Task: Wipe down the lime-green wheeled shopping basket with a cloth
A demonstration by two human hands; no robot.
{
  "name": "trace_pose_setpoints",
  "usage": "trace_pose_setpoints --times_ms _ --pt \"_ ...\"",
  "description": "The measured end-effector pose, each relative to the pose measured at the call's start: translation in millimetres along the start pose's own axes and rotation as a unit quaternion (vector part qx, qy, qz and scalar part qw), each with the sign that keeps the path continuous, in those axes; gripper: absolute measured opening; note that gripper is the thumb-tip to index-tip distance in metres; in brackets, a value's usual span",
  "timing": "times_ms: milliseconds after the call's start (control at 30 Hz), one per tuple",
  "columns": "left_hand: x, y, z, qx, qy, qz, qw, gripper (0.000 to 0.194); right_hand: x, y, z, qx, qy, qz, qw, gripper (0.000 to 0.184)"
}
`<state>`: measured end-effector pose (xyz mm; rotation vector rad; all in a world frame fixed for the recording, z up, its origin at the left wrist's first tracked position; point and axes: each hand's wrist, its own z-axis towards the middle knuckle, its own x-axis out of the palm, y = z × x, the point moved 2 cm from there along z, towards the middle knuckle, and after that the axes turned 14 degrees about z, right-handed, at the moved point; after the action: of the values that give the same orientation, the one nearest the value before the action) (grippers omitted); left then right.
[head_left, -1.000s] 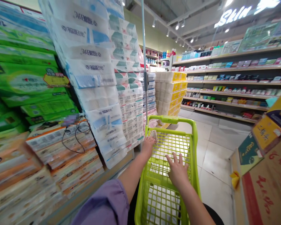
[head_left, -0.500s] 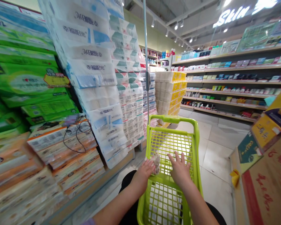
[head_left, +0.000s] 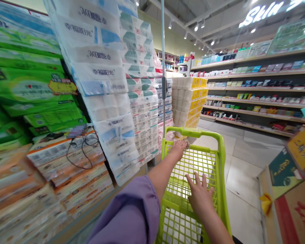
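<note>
In front of me is a lime-green plastic shopping basket (head_left: 221,162) with latticed sides and a handle bar at its far end. Stretched forward, my left hand (head_left: 179,149) reaches the far upper part of the lattice, just below the handle. A crumpled pale cloth (head_left: 187,143) shows at its fingertips, mostly covered by the fingers. My right hand (head_left: 200,194) has its fingers spread over the lattice nearer to me and holds nothing. Whether its palm presses on the plastic is hard to tell.
Tall stacks of wrapped tissue packs (head_left: 106,98) line the left side, with a cable (head_left: 78,156) lying on the lower ones. A thin metal pole (head_left: 163,67) rises beyond the basket. Cardboard boxes (head_left: 295,210) stand close on the right. Stocked shelves (head_left: 256,88) fill the back.
My left hand has slid with the cloth from the basket's left middle up to the lattice near the handle. My right hand stays spread over the lattice. The view has turned slightly left.
</note>
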<state>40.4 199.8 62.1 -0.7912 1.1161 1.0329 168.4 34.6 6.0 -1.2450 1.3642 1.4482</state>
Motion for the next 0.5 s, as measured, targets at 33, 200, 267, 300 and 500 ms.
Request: trace_pose_setpoints --times_ms 33,200,267,300,500 --pt "5.9 -5.4 -2.7 0.005 0.009 0.001 1.000 0.064 0.0 0.5 0.5 -0.002 0.004 -0.002 1.000 0.087" --pt "18.5 -17.7 -39.1 0.040 0.025 -0.002 0.999 0.062 -3.4 3.6 1.5 -0.004 0.021 -0.005 1.000 0.086" --pt "15.9 -17.6 -55.0 0.050 0.031 -0.007 0.998 0.063 -4.5 4.7 1.5 -0.002 0.026 -0.002 1.000 0.086" --pt "14.1 -17.6 -63.2 0.055 0.036 -0.009 0.998 0.064 -4.8 5.2 1.5 -0.003 0.026 0.001 1.000 0.086" --pt "10.6 -24.4 -130.3 0.066 0.035 -0.027 0.997 0.055 -4.3 6.6 2.5 -0.015 0.015 0.014 1.000 0.085"
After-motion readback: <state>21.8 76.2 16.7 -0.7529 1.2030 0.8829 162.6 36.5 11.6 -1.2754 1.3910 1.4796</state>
